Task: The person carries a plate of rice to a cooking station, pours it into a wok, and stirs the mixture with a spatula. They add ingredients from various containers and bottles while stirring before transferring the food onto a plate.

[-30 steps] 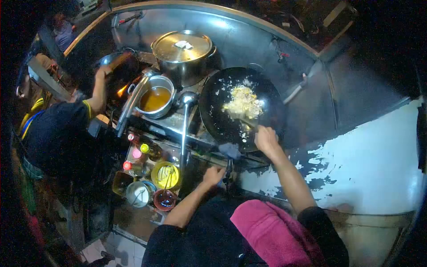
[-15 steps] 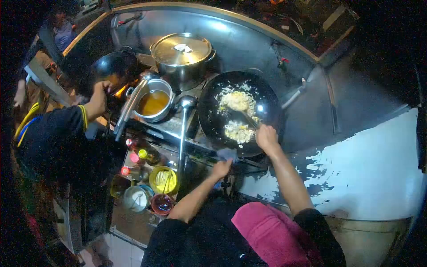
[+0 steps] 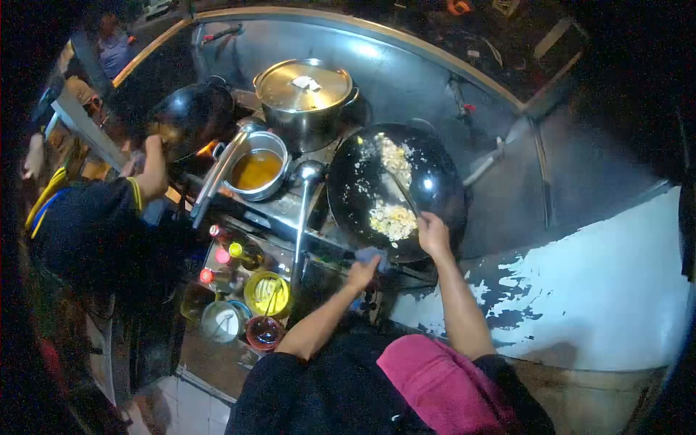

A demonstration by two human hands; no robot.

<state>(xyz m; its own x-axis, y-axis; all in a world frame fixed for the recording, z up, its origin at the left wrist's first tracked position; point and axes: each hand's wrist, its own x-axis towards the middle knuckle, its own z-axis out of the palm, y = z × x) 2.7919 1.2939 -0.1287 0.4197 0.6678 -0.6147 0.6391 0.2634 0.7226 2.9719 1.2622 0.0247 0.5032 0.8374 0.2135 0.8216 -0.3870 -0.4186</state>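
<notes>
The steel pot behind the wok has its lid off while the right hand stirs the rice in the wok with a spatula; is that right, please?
Not quite. The head view shows the lid sitting on the steel pot, closing it. The rest holds: the right hand works a spatula through the rice in the wok.

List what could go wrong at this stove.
1. The food sits by the wok's near rim, next to the right hand on the spatula; a hard stir could tip it out.
2. The left hand seems to grip the wok only through a cloth, which might slip.
3. A flame burns beside the open pot of liquid; a bump could spill it.
</notes>
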